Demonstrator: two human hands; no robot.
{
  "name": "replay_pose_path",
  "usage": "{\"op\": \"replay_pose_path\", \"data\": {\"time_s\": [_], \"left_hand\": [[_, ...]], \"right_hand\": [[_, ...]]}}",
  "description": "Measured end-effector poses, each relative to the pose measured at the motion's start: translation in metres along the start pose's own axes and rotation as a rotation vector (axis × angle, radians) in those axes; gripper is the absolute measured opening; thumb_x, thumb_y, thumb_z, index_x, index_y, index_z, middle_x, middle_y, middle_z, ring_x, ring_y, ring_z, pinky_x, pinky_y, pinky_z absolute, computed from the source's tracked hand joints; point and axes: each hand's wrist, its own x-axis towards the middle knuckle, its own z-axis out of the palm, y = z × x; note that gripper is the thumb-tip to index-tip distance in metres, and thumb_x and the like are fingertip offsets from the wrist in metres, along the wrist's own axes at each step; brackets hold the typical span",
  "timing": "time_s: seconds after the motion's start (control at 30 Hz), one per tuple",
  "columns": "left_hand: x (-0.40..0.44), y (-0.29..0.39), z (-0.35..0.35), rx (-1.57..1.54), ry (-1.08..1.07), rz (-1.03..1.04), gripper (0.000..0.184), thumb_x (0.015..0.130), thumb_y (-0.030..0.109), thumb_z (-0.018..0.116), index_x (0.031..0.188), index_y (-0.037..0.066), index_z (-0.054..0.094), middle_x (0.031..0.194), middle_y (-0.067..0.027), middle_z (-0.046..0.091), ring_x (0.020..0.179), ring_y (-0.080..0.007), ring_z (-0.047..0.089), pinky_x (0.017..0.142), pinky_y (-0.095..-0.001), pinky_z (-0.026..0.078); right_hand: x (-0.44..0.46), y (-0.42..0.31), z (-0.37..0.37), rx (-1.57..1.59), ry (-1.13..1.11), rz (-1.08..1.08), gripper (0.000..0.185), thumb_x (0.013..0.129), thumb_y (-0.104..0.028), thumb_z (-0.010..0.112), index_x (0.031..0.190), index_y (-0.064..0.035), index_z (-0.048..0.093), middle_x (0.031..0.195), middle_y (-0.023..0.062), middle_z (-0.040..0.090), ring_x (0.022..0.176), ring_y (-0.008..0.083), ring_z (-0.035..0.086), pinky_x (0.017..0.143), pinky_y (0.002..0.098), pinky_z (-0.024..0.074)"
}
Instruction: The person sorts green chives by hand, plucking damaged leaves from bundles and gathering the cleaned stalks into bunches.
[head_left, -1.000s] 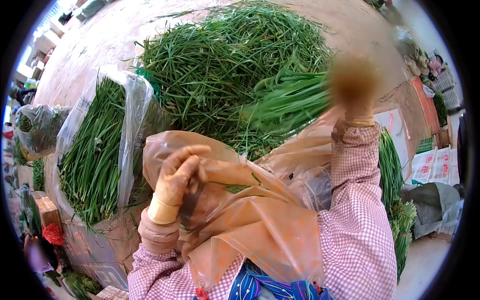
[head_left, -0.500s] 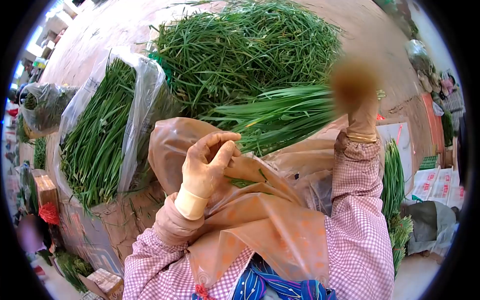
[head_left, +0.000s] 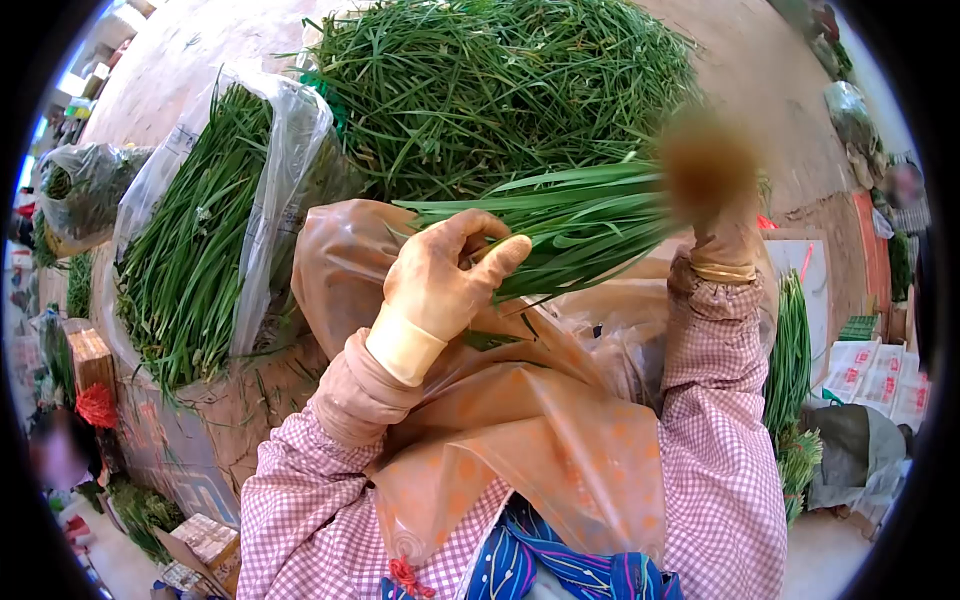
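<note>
A bunch of garlic chives (head_left: 590,215), long flat green leaves, stretches leftward from my right hand (head_left: 722,225). That gloved hand is largely covered by a blurred patch, but the stem end of the bunch sits in it. My left hand (head_left: 435,270), in a tan rubber glove, is at the leafy end. Its fingers are curled, with the thumb close to the index finger; what lies between them is hidden. Behind the bunch rises a big loose heap of green leaves (head_left: 500,95). A tan plastic apron (head_left: 520,410) covers my lap, with a few leaf scraps on it.
To the left stands a clear plastic bag (head_left: 262,215) packed with chives (head_left: 195,250). More chives (head_left: 788,350) lie beside my right arm. Farther right are white printed packs (head_left: 875,375) and a grey-green cloth-like item (head_left: 855,455). A person (head_left: 65,450) is at the far left.
My left hand has moved up and to the right, from above the apron to the leaves of the bunch. The right hand still holds the bunch in nearly the same place.
</note>
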Motion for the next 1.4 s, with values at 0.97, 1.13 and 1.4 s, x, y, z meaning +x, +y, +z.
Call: {"op": "replay_pose_path", "data": {"time_s": [0.97, 1.13, 1.4], "left_hand": [[-0.028, 0.027, -0.014, -0.949, -0.558, -0.384, 0.046, 0.087, 0.039, 0.055, 0.111, 0.0, 0.057, 0.086, -0.0075, 0.058, 0.079, -0.0182, 0.057, 0.075, -0.032, 0.048], [-0.037, 0.041, -0.01, -1.145, -0.307, -0.574, 0.036, 0.086, 0.026, 0.058, 0.109, -0.001, 0.057, 0.074, -0.0063, 0.053, 0.07, -0.0216, 0.056, 0.072, -0.0353, 0.049], [-0.012, 0.003, -0.042, -1.122, -0.173, -0.256, 0.054, 0.077, 0.009, 0.059, 0.128, 0.0, 0.043, 0.08, -0.002, 0.05, 0.067, -0.0131, 0.054, 0.066, -0.0251, 0.05]], "right_hand": [[-0.149, 0.073, 0.13, -0.711, -1.28, -1.101, 0.007, 0.07, -0.012, 0.056, 0.066, -0.0061, 0.053, 0.065, 0.0038, 0.047, 0.056, 0.019, 0.045, 0.053, 0.0322, 0.0408], [-0.189, 0.114, 0.128, -0.694, -1.142, -0.965, 0.015, 0.072, -0.018, 0.054, 0.065, -0.0055, 0.055, 0.07, 0.0072, 0.052, 0.068, 0.0216, 0.048, 0.066, 0.034, 0.0415], [-0.148, 0.047, 0.149, -0.719, -1.287, -0.864, 0.022, 0.08, -0.026, 0.063, 0.092, -0.0074, 0.06, 0.095, 0.0082, 0.057, 0.095, 0.0237, 0.054, 0.085, 0.0348, 0.0449]]}}
